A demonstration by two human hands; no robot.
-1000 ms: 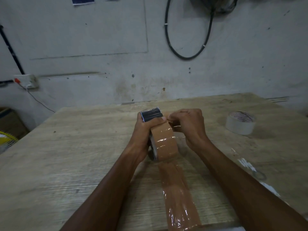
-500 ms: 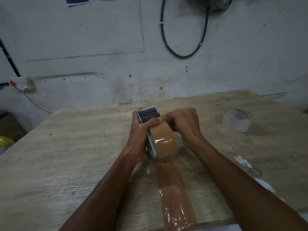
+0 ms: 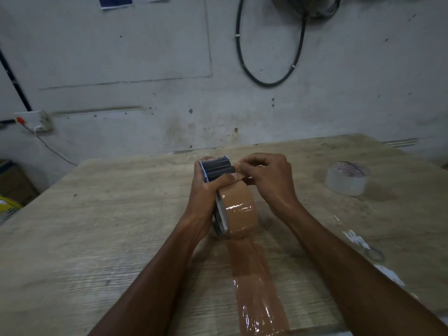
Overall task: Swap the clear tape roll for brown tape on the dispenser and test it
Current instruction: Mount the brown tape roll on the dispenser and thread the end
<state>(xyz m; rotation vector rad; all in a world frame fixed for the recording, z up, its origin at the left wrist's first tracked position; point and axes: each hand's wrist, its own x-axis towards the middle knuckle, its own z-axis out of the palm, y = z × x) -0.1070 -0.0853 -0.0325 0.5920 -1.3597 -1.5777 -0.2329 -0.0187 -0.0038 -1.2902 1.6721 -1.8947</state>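
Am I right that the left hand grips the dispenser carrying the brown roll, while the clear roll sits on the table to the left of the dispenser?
Not quite: the head view shows the clear roll on the table to the right of the dispenser, not the left. The left hand does grip the dispenser carrying the brown roll.

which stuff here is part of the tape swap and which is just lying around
In the job: dispenser, gripped by the left hand; brown tape roll on it, its loose end pinched by the right hand; clear tape roll set aside on the table; brown strip stuck to the table.
Lying about: black cable on the wall; wall socket; yellow item at the left edge.
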